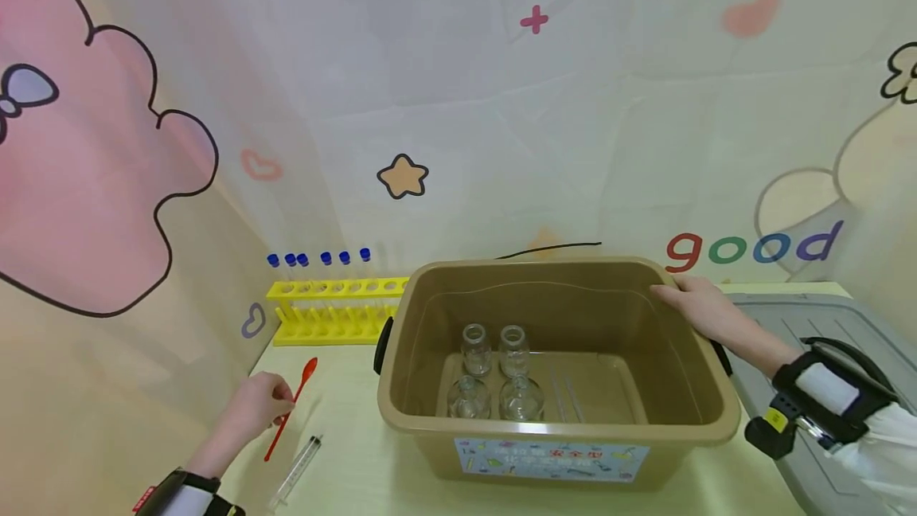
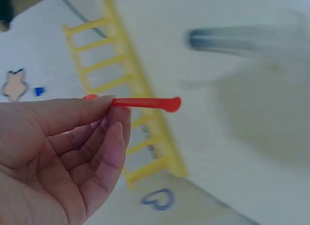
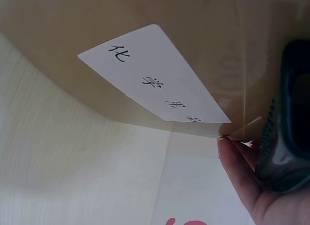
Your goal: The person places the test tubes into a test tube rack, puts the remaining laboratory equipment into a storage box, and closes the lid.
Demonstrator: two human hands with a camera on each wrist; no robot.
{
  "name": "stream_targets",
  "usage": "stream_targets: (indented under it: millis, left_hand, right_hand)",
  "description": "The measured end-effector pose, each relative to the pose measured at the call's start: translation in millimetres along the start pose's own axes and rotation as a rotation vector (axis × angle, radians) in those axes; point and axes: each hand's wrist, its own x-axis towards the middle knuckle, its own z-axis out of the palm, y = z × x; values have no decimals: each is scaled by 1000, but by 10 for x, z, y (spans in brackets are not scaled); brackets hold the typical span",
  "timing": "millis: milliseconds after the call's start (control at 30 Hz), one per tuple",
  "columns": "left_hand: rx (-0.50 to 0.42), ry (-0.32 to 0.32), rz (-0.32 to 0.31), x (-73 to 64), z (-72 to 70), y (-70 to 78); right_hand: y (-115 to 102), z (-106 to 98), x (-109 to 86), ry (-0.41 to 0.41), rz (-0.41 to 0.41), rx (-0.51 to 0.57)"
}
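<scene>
My left hand (image 1: 256,407) pinches a thin red spoon (image 1: 292,406) between thumb and fingers, above the table at the left. In the left wrist view the spoon (image 2: 145,104) juts out past the fingertips. Beside it on the table lies a clear syringe (image 1: 299,470). My right hand (image 1: 705,307) grips the rim of a tan plastic bin (image 1: 573,275) at its far right corner. Inside the bin stand two glass bottles (image 1: 514,350) and two round glass flasks (image 1: 521,400), with thin glass rods (image 1: 571,398) lying to their right.
A yellow test tube rack (image 1: 329,338) holding tubes with blue caps (image 1: 326,258) stands behind, left of the bin. To the bin's right lies a grey lid (image 1: 781,317). A printed curtain (image 1: 458,118) closes off the back and left.
</scene>
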Motion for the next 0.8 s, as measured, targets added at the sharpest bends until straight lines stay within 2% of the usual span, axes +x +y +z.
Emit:
stream_targets:
  millis: [200,333,433,600,800]
  left_hand:
    - [-115,80,86,39,-360,376]
    - [-114,140,148,57,-551,648]
    - [-117,164,168,59,-652,840]
    - [-93,165,192,66,-739,1164]
    - [-118,186,210,123,-705,1489]
  right_hand:
    - [-22,-1,-6,-9,-1,14]
    - [-30,0,-15,-5,1,19]
    - [-34,4,-9,-2,1,25]
    - [-29,3,2,-1,9,13]
    - [-25,8,4,-2,5,0]
